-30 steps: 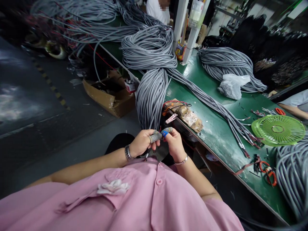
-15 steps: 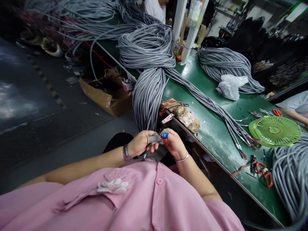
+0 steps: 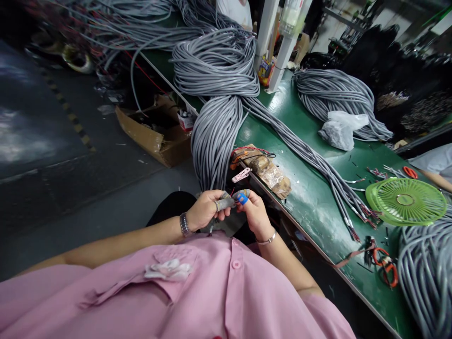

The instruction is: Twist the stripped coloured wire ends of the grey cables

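My left hand [image 3: 205,209] and my right hand [image 3: 254,214] meet in front of my chest, just off the near edge of the green table [image 3: 318,197]. Both are closed, pinching the end of a grey cable [image 3: 226,203] with thin red wires showing at its tip. Grey covers sit on my left fingertips and a blue one on a right fingertip. A thick bundle of grey cables [image 3: 215,136] hangs over the table edge right above my hands.
On the table lie a taped wooden block [image 3: 268,170] with a pink clip, a cable run [image 3: 318,162] with stripped ends, a green fan grille [image 3: 406,201], orange cutters [image 3: 386,266] and a plastic bag [image 3: 341,127]. A cardboard box [image 3: 155,132] stands on the floor. Another person's arm [image 3: 438,165] shows at right.
My hands stay together on the cable end, shifting only slightly. The view has drifted a little.
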Motion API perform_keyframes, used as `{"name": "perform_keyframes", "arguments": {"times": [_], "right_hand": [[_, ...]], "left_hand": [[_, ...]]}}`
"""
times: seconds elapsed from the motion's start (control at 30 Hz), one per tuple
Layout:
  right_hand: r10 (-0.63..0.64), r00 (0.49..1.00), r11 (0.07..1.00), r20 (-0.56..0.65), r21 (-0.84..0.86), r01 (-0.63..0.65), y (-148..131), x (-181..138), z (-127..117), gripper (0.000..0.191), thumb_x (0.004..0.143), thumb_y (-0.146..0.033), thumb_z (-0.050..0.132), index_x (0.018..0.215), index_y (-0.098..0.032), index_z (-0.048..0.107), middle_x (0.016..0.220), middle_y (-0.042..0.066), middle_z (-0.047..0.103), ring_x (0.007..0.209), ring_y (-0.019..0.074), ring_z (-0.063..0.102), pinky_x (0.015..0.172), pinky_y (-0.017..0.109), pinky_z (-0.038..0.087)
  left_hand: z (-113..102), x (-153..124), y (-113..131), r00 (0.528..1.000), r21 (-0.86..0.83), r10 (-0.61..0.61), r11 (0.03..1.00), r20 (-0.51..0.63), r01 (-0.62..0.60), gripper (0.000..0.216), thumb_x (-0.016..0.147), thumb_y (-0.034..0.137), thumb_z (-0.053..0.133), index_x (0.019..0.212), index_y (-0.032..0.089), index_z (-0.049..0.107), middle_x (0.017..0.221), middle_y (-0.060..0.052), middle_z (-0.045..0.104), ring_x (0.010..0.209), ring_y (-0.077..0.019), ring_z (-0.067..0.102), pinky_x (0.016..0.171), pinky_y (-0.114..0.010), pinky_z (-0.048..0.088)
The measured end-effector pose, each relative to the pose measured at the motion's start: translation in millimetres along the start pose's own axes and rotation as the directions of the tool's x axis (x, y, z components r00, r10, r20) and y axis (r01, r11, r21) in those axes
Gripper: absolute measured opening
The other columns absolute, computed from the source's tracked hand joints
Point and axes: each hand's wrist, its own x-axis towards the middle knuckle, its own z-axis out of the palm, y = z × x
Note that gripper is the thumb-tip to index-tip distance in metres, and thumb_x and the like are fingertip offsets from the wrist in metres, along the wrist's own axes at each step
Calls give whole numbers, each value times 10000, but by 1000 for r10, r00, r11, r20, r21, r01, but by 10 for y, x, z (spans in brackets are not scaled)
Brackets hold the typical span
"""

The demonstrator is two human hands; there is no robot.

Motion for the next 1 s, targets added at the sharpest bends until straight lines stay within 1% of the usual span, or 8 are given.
{"name": "perform_keyframes", "arguments": {"times": [0.1,0.17,0.4,0.57,0.67,0.8,0.9,1.0], "right_hand": [[-31,999,993,23,-116,33,-54,4,-40,194,739,-349,719,774,-176,640,657,-29,570,565,92,473,520,216,415],[-32,999,990,28,-138,36,-68,10,-64,185,744,-346,710,773,-177,641,653,-27,570,569,96,474,523,220,413],[-15,999,999,-47,-41,13,-37,22,-68,179,734,-346,700,771,-177,655,692,-11,595,591,104,478,540,234,396],[-37,997,999,-69,0,37,-1,28,-40,154,734,-316,699,746,-172,648,653,-22,579,567,96,464,546,237,386],[-25,998,1000,-51,14,26,6,19,-39,136,726,-288,707,721,-167,646,628,-26,572,546,88,453,537,232,372],[2,1000,994,27,106,-5,33,36,-70,131,725,-281,711,715,-170,641,594,-35,550,524,83,440,531,226,377],[30,999,977,46,208,-39,81,123,-128,207,780,-378,663,757,-172,649,607,-31,532,526,85,430,537,228,408],[101,994,963,36,247,-107,103,268,-189,371,821,-526,583,818,-164,660,672,-6,556,535,83,439,518,219,420]], "left_hand": [[47,-20,23,999,102,47,994,-12,-46,157,752,213,581,619,131,603,531,3,610,414,-73,517,410,-180,317],[71,-27,15,997,137,71,988,-14,-68,156,764,197,569,626,134,604,537,5,609,430,-76,524,427,-183,335],[127,-6,-33,994,71,60,996,-89,-53,258,855,293,544,661,140,619,555,-11,624,460,-102,550,466,-215,413],[134,-46,8,998,61,35,998,-44,-33,228,831,282,584,656,140,619,584,-20,643,495,-110,574,498,-220,443],[124,-86,29,994,40,57,998,-95,-54,229,824,283,591,644,142,607,570,-7,624,464,-89,539,463,-199,409],[98,-101,60,983,-86,44,995,-179,-60,215,788,316,617,660,143,603,504,17,566,395,-68,448,377,-177,317],[38,-81,88,984,-181,19,982,-179,-51,228,749,343,658,676,130,620,460,25,523,368,-59,396,345,-172,266],[-51,-50,99,992,-231,0,973,-123,-28,251,732,357,683,698,113,640,443,20,514,348,-53,368,331,-173,231]]}}
